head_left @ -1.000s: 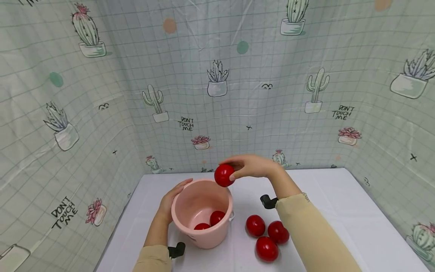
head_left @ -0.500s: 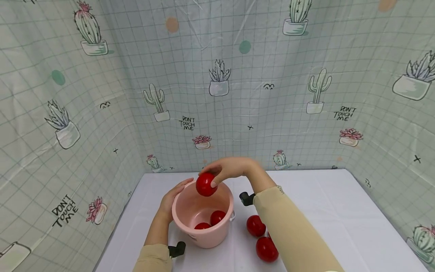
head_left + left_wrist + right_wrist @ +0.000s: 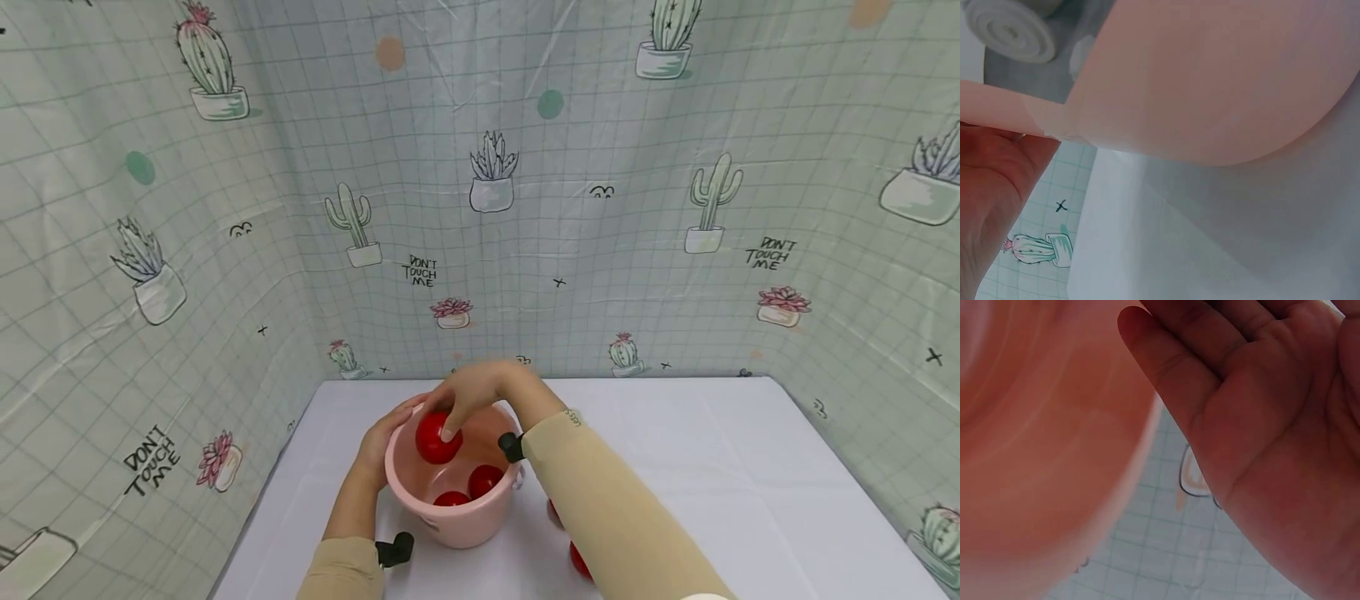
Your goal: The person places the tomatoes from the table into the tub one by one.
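My right hand grips a smooth, glossy red ball inside the mouth of a pink bucket. Its thumb is on the near side of the ball. Two more red balls, one at the right and one nearer the front, lie at the bottom of the bucket. My left hand rests against the bucket's left side, fingers stretched along the rim. In the left wrist view, the left palm lies by the pink rim. The right wrist view shows the right palm beside the bucket's inner wall; the ball is out of sight there.
Right of the bucket, red balls on the white table are partly covered by the right sleeve. A cloth printed with cacti hangs behind and at both sides. Each wrist carries a black mount.
My right hand has carried the red ball left across the rim and lowered it into the bucket's mouth. The left hand stays on the bucket. The right sleeve now covers more of the table balls.
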Action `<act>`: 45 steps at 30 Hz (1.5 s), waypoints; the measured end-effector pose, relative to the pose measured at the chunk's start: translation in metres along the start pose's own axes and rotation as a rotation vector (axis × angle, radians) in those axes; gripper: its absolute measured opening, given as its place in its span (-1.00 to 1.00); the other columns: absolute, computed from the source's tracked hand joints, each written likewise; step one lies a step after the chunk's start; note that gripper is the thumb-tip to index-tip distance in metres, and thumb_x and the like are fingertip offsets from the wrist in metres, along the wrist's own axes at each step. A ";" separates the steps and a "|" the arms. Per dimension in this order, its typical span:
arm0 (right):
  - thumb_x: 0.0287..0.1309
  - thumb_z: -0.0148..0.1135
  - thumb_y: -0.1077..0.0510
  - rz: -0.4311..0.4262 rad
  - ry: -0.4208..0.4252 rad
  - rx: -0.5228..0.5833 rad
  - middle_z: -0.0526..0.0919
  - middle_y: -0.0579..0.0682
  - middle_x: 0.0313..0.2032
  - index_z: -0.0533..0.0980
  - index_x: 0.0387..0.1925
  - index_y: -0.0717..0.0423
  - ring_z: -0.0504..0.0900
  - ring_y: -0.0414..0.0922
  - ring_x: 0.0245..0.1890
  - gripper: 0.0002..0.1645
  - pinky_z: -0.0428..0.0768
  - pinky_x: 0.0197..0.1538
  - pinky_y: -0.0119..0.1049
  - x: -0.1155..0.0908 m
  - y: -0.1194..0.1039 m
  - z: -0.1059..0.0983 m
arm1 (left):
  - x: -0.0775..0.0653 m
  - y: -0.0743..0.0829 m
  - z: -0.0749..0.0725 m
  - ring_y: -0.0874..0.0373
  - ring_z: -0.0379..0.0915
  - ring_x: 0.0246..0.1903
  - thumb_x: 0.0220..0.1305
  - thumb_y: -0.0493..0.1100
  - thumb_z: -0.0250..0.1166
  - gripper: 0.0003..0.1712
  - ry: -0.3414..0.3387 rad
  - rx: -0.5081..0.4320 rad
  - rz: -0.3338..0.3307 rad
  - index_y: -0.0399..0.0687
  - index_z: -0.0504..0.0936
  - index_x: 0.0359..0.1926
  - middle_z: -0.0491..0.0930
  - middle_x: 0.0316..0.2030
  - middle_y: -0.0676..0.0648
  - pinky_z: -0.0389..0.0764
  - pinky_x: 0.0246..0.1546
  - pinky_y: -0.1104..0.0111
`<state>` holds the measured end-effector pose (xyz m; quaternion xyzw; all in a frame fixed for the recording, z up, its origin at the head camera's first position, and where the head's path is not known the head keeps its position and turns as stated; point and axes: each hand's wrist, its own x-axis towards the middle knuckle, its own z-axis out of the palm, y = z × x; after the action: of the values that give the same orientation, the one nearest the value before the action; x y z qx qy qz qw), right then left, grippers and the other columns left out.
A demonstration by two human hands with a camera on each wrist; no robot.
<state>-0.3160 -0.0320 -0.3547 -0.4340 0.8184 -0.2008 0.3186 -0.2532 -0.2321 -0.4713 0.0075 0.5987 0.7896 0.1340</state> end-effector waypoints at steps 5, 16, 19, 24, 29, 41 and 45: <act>0.04 0.45 -0.08 0.053 -0.049 0.002 0.61 -0.30 -0.01 0.58 0.12 -0.33 0.46 -0.19 0.11 -0.46 0.63 0.10 -0.22 0.012 -0.003 0.007 | 0.002 -0.001 0.001 0.02 0.19 0.41 0.48 0.05 -0.15 -0.42 -0.022 -0.013 0.002 0.09 0.27 0.46 0.28 0.44 0.00 0.52 0.24 0.21; 0.09 0.41 0.00 0.077 -0.142 0.155 0.60 -0.24 0.01 0.58 0.11 -0.26 0.45 -0.19 0.12 -0.51 0.58 0.18 -0.17 0.026 -0.003 0.023 | 0.002 -0.002 -0.001 0.03 0.25 0.38 0.50 0.02 -0.21 -0.42 -0.009 0.047 0.028 0.09 0.27 0.46 0.26 0.46 -0.06 0.42 0.33 0.18; 0.13 0.38 0.00 0.078 -0.144 0.204 0.61 -0.20 0.04 0.57 0.14 -0.20 0.48 -0.20 0.11 -0.50 0.56 0.22 -0.16 0.025 0.000 0.025 | 0.002 -0.001 0.000 0.07 0.30 0.33 0.51 0.01 -0.23 -0.41 -0.026 0.036 0.026 0.05 0.23 0.48 0.24 0.46 -0.10 0.46 0.30 0.23; 0.16 0.36 -0.03 0.077 -0.139 0.203 0.60 -0.18 0.08 0.57 0.15 -0.13 0.48 -0.22 0.12 -0.50 0.50 0.28 -0.15 0.022 0.004 0.025 | 0.002 -0.001 -0.001 0.15 0.37 0.27 0.50 0.03 -0.18 -0.42 -0.005 0.048 0.028 0.07 0.28 0.46 0.27 0.45 -0.09 0.54 0.18 0.37; 0.17 0.34 -0.07 0.063 -0.136 0.174 0.60 -0.19 0.10 0.56 0.16 -0.13 0.48 -0.24 0.13 -0.49 0.51 0.27 -0.19 0.020 0.008 0.025 | 0.001 -0.003 -0.001 0.13 0.34 0.31 0.49 0.04 -0.17 -0.41 0.017 0.067 0.036 0.05 0.29 0.46 0.27 0.45 -0.08 0.54 0.17 0.41; 0.19 0.31 -0.11 0.052 -0.101 0.113 0.59 -0.24 0.12 0.54 0.22 -0.14 0.47 -0.24 0.17 -0.45 0.52 0.25 -0.24 0.007 0.009 0.020 | 0.002 -0.005 -0.001 0.11 0.35 0.30 0.50 0.03 -0.19 -0.44 0.038 0.042 0.031 0.09 0.34 0.43 0.32 0.42 -0.04 0.54 0.17 0.40; 0.20 0.29 -0.12 0.062 -0.089 0.098 0.58 -0.23 0.16 0.52 0.25 -0.15 0.48 -0.22 0.21 -0.42 0.51 0.28 -0.20 -0.002 0.008 0.016 | 0.002 -0.005 0.000 0.12 0.34 0.31 0.50 0.03 -0.17 -0.45 0.041 0.039 0.034 0.11 0.36 0.41 0.34 0.41 -0.02 0.54 0.18 0.38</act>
<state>-0.3091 -0.0267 -0.3702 -0.4008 0.8057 -0.2114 0.3815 -0.2545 -0.2306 -0.4765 0.0040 0.6165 0.7799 0.1082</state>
